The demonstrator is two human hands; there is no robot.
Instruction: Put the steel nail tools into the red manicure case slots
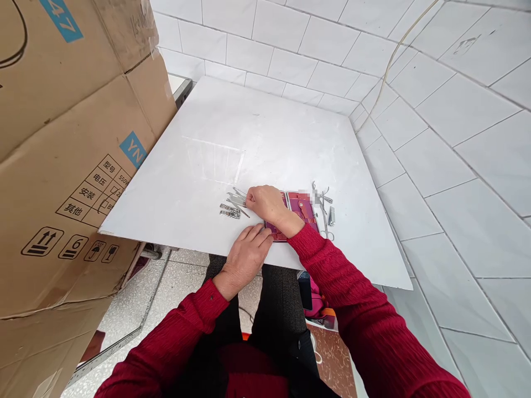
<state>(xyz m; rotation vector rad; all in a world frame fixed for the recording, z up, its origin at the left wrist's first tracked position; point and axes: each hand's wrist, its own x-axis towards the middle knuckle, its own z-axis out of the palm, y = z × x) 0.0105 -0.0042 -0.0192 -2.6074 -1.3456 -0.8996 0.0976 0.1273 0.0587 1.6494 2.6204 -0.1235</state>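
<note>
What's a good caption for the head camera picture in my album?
Right hand stretched across an open purple case, left hand at its near corner, metal tools lying either side.

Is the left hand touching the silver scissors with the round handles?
Apart. The head view shows the open red case between the left hand and the scissors.
</note>
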